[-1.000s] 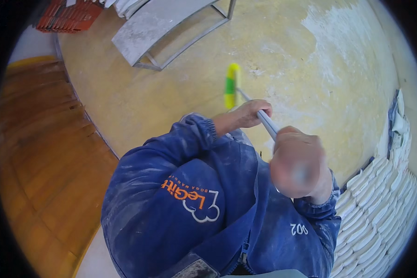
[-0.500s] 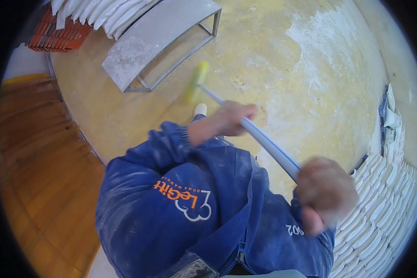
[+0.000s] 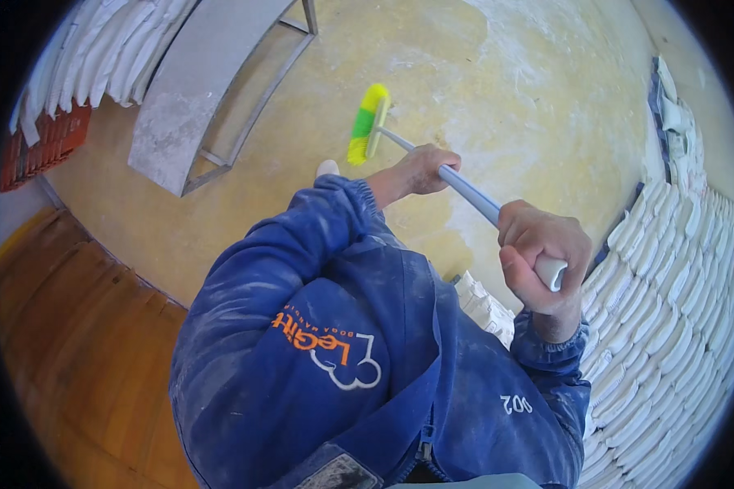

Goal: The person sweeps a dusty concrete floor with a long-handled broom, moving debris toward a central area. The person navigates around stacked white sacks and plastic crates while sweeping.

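I hold a broom (image 3: pixel 470 194) by its pale blue-white handle, which slants across in front of my body. My left hand (image 3: pixel 424 169) is wrapped round the lower part of the handle. Higher up, my right hand (image 3: pixel 545 254) is closed near the top end, and the rounded tip pokes out of the fist beside the thumb. The broom head (image 3: pixel 369 125), with yellow and green bristles, is at the floor beyond my left hand. A light-coloured shoe tip (image 3: pixel 327 168) shows beside my left wrist.
A grey metal bench (image 3: pixel 192 106) stands at the far left, near stacked white sacks (image 3: pixel 110 53) and red crates (image 3: pixel 47 147). Many more sacks (image 3: pixel 665 310) are piled on the right. Brown panelling (image 3: pixel 81 350) lines the left. White powder marks the yellowish floor (image 3: pixel 497 106).
My view has turned, so the bench and left sacks sit farther left. My right hand has risen toward the left hand in view. The broom head appears farther right and less blurred.
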Demonstrator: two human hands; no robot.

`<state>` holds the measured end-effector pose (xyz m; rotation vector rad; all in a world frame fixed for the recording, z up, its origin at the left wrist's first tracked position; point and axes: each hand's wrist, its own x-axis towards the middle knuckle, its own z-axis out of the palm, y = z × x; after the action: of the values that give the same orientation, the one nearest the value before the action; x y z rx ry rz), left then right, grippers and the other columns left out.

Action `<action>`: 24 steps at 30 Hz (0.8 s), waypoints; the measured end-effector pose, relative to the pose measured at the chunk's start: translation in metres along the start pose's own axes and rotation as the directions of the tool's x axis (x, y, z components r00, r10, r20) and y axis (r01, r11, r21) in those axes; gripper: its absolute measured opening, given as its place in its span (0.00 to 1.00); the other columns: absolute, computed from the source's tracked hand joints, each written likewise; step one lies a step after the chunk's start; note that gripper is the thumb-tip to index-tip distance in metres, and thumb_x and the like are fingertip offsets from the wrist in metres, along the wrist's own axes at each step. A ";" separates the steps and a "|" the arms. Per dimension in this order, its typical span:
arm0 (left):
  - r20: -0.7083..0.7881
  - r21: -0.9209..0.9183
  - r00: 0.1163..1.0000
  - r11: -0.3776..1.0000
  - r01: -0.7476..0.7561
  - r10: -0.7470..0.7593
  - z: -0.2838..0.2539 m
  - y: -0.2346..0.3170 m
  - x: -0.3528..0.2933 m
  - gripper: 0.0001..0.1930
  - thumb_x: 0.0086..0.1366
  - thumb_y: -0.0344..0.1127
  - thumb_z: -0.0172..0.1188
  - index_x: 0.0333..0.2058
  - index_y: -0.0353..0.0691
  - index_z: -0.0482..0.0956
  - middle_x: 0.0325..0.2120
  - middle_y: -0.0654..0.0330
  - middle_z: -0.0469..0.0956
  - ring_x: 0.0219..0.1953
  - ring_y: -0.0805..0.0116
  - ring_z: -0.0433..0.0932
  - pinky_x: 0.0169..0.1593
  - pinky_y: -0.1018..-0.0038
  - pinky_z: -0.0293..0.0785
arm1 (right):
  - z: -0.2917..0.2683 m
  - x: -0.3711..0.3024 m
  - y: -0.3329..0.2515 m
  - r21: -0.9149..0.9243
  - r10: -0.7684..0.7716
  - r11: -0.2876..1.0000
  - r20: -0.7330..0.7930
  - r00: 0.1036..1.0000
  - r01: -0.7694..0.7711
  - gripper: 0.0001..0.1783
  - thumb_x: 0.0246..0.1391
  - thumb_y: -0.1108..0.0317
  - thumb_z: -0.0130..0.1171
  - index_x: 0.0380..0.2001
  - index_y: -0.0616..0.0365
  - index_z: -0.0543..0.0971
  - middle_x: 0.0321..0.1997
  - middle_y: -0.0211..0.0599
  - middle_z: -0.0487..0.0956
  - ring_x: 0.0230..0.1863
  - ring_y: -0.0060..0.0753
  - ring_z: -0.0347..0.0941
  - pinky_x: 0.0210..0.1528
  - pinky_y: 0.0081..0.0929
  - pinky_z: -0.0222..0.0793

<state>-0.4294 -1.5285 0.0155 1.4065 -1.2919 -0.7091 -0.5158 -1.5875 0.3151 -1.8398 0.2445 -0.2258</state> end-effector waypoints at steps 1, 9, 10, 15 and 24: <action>0.026 -0.011 1.000 1.000 -0.013 0.013 0.002 -0.005 0.009 0.05 0.50 0.30 0.60 0.22 0.45 0.71 0.17 0.56 0.73 0.22 0.51 0.75 0.26 0.63 0.68 | 0.000 0.002 0.000 -0.020 0.037 0.999 -0.037 0.999 -0.037 0.12 0.39 0.83 0.58 0.12 0.58 0.68 0.14 0.34 0.68 0.16 0.34 0.65 0.23 0.29 0.61; -0.020 -0.146 0.972 0.961 -0.234 0.233 -0.036 -0.016 0.027 0.07 0.49 0.33 0.62 0.20 0.45 0.72 0.17 0.57 0.74 0.24 0.52 0.77 0.28 0.63 0.71 | 0.047 0.051 -0.015 -0.246 -0.116 0.950 0.295 0.948 0.193 0.08 0.39 0.73 0.61 0.16 0.56 0.71 0.16 0.34 0.70 0.17 0.36 0.68 0.22 0.32 0.63; -0.057 -0.119 0.970 0.963 -0.243 0.238 -0.050 0.000 0.027 0.07 0.49 0.33 0.62 0.20 0.46 0.72 0.17 0.56 0.74 0.23 0.52 0.77 0.27 0.62 0.71 | 0.047 0.057 -0.031 -0.212 -0.182 0.939 0.365 0.913 0.272 0.09 0.39 0.71 0.62 0.15 0.56 0.71 0.17 0.34 0.71 0.18 0.36 0.69 0.24 0.33 0.66; -0.171 -0.023 0.984 0.999 -0.048 0.044 -0.125 0.104 -0.024 0.08 0.50 0.35 0.63 0.20 0.46 0.72 0.14 0.54 0.73 0.20 0.49 0.76 0.26 0.58 0.70 | 0.042 0.067 -0.093 0.352 -0.694 0.714 0.238 0.680 0.606 0.14 0.42 0.68 0.69 0.14 0.55 0.73 0.17 0.33 0.74 0.19 0.33 0.72 0.26 0.32 0.71; -0.368 0.164 0.921 0.967 0.197 -0.126 -0.191 -0.028 -0.052 0.07 0.50 0.34 0.62 0.21 0.43 0.72 0.16 0.52 0.73 0.21 0.49 0.75 0.25 0.61 0.69 | 0.068 0.120 -0.002 0.386 -0.235 0.906 0.114 0.965 0.175 0.14 0.40 0.83 0.59 0.13 0.55 0.67 0.16 0.32 0.70 0.18 0.35 0.66 0.28 0.36 0.64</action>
<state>-0.2583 -1.4261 0.0305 1.7296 -0.9871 -0.4135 -0.3820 -1.5583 0.3017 -1.4915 -0.1026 -0.2524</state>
